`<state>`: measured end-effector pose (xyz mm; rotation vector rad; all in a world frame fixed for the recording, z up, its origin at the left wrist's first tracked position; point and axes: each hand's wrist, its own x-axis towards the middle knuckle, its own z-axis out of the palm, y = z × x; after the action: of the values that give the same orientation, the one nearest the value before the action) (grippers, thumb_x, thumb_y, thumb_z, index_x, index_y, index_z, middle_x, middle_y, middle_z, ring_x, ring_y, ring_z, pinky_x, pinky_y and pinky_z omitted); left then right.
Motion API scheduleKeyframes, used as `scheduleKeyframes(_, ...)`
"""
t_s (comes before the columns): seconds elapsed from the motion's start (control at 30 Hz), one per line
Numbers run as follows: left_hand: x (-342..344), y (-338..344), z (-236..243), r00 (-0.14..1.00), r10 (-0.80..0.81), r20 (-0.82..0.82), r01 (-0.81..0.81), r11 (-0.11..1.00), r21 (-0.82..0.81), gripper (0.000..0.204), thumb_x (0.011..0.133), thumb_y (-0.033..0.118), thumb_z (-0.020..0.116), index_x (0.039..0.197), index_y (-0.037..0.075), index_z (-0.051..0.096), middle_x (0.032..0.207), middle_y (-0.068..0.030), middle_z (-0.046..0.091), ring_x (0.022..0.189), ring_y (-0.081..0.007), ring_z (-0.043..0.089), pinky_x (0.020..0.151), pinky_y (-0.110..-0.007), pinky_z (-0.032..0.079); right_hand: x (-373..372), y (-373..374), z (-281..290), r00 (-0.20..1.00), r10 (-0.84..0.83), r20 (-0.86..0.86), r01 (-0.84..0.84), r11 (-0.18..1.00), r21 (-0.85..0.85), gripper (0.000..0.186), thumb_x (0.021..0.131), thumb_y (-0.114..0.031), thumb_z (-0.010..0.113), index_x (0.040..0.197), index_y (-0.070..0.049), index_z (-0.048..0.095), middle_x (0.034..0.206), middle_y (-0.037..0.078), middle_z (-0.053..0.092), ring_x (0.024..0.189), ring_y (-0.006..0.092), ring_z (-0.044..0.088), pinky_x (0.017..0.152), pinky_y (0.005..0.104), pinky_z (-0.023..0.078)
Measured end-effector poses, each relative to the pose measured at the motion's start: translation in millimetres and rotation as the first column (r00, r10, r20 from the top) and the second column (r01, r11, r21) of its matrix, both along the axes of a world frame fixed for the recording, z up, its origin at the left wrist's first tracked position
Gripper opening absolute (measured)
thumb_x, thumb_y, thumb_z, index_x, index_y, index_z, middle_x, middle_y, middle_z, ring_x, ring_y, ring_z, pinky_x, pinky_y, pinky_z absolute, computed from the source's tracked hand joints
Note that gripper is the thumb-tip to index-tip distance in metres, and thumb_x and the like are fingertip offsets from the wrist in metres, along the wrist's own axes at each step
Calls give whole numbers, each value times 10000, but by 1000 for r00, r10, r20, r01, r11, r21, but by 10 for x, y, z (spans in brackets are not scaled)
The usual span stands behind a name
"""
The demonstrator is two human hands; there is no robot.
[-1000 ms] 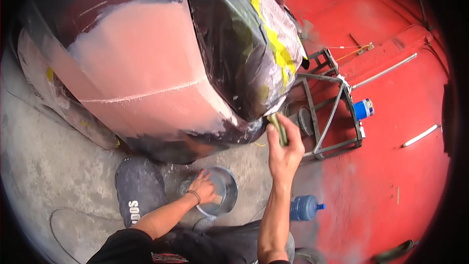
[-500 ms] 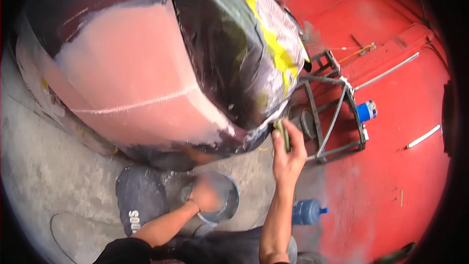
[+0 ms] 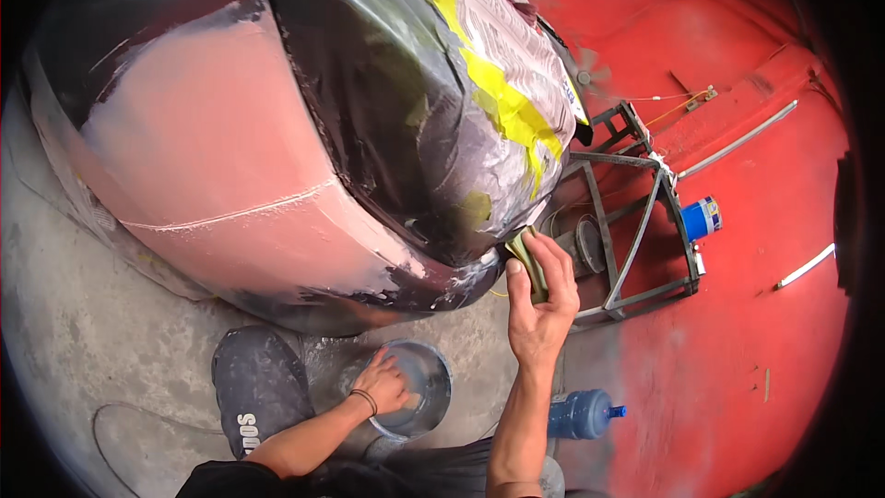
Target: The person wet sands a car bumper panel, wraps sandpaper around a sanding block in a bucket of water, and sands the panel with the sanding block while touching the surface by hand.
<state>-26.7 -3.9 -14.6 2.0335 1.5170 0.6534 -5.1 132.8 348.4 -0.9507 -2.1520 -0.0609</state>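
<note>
My right hand pinches a folded piece of greenish sandpaper between thumb and fingers. The sandpaper is at the lower corner of a car body panel, dark with a wide pinkish filler area; whether it touches cannot be told. White smears mark the panel's edge beside it. Down to the left, my left hand reaches into a round grey bucket of cloudy water. Its fingers are stretched out and apart, and a dark band circles the wrist. Something pale shows below the fingertips, too unclear to name.
Dark plastic sheeting, paper and yellow tape cover the car's upper part. On the right stand a metal frame stand, a blue can and a blue water jug. A hose curves over the concrete floor.
My left hand, smeared by motion before, now shows clearly inside the bucket with its fingers spread. The right hand still holds the sandpaper by the panel corner. The whole view has shifted slightly.
</note>
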Motion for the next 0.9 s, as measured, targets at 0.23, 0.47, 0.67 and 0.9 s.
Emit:
scheduleKeyframes(0.23,82,79,117,999,-20,-41,21,999,44,454,952,435,632,1054,50,851,1152,-164,817,1428,-361,618,1361,-597,196,443,827,-40,987,-23,-159,6,995,-101,319,982,-50,780,1295,10,763,1290,200,761,1178,301,746,1059,387,553)
scheduleKeyframes(0.47,4,71,125,996,-21,-90,22,1000,15,443,937,426,633,1042,57,856,1138,-157,820,1417,-355,624,1357,-586,212,443,918,-207,992,-35,-120,31,999,-39,331,989,-91,787,1310,-20,760,1270,201,772,1164,340,765,1024,420,581)
scheduleKeyframes(0.67,28,70,87,998,-2,-71,5,999,39,429,926,416,645,1020,55,858,1121,-154,819,1397,-355,636,1352,-580,226,678,1537,-298,976,-32,-216,4,991,-131,312,1009,-105,774,1316,-49,769,1271,186,773,1190,316,753,1057,402,566)
scheduleKeyframes(0.9,86,114,65,999,15,-51,-13,999,51,435,928,412,648,1042,47,854,1146,-156,821,1411,-354,626,1355,-574,222,789,1772,-53,992,-99,-75,90,989,-121,309,1002,-125,782,1304,-62,781,1292,163,785,1193,320,768,1065,408,568)
